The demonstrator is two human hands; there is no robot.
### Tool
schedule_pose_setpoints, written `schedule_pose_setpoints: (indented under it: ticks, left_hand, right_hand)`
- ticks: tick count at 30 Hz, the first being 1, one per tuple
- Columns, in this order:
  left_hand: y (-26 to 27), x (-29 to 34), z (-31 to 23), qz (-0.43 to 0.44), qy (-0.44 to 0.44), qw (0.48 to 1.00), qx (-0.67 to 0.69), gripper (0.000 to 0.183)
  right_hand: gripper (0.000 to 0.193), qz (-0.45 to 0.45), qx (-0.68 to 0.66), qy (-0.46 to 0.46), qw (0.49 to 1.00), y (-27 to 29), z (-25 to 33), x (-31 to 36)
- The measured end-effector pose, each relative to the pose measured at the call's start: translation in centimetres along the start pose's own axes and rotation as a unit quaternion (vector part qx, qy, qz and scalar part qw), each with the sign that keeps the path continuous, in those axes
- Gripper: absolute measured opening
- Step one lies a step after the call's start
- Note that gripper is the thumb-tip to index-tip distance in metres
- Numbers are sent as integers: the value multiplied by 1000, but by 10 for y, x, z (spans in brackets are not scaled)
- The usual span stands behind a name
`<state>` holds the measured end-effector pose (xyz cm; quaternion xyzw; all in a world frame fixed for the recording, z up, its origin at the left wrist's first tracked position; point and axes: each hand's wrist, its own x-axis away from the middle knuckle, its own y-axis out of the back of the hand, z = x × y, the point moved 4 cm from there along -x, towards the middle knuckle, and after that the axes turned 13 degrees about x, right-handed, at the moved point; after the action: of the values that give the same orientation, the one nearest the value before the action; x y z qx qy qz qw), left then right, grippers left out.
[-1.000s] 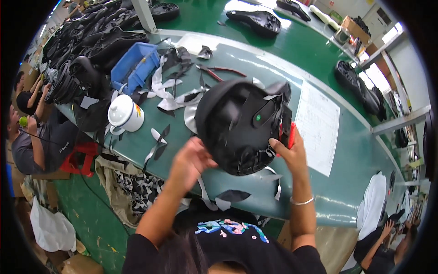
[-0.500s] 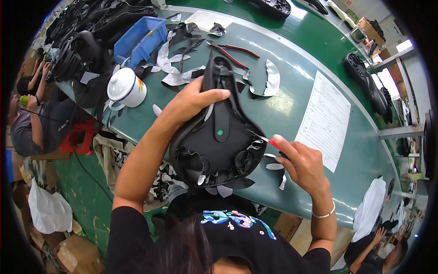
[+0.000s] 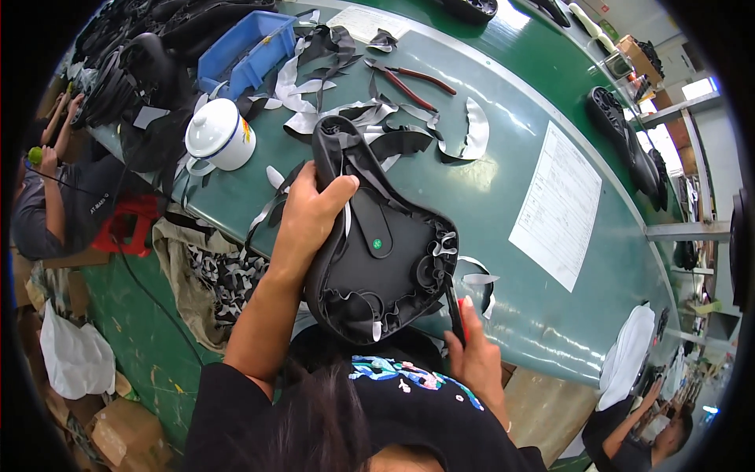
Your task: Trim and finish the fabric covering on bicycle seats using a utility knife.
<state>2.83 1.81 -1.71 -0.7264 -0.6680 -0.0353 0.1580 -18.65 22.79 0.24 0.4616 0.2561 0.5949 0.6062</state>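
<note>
A black bicycle saddle (image 3: 354,287) is held with its hollow underside facing up, its narrow nose pointing away from me. Gathered black and white cover edges line the inside of its wide end. My left hand (image 3: 308,216) is closed around the left side near the nose, thumb on the inner edge. At the saddle's lower right rim, my right hand (image 3: 478,360) grips a red-and-black knife (image 3: 456,313). The knife's thin tip lies close against the rim; whether it touches cannot be made out. Black and white cut strips (image 3: 370,116) lie beyond the nose.
Red-handled pliers (image 3: 405,82), a curved white scrap (image 3: 476,130) and a printed sheet (image 3: 558,206) lie on the green table. A lidded white enamel mug (image 3: 220,138) and blue bin (image 3: 248,55) stand left. A scrap-filled sack (image 3: 185,271) hangs below. Co-workers sit at both sides.
The saddle has tilted, its nose swinging left and toward me. My right hand with the knife has moved down along the right rim toward my body.
</note>
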Motion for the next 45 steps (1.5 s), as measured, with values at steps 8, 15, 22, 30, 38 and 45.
schedule_pose_setpoints:
  ticks: [8, 15, 22, 30, 38, 45]
  left_hand:
    - [10, 25, 4, -37, -42, 994, 89, 48]
    - [-4, 38, -31, -33, -353, 836, -419, 62]
    - [-84, -5, -12, 269, -388, 789, -393, 12]
    - [-88, -9, -21, 300, -319, 838, -325, 24]
    - [-59, -26, -28, 254, -43, 916, 308, 15]
    - [-78, -37, -43, 106, -524, 757, -376, 12]
  right_hand:
    - [57, -227, -51, 223, 947, 29, 42, -104]
    - [44, -196, -356, -5, 914, 58, -18, -108]
    - [58, -200, -185, 182, 945, 52, 10, -93]
    - [53, -123, 145, 268, 944, 58, 5, -103]
    - [55, -131, 157, 91, 975, 30, 19, -53]
    - [49, -158, 288, 114, 938, 47, 31, -104]
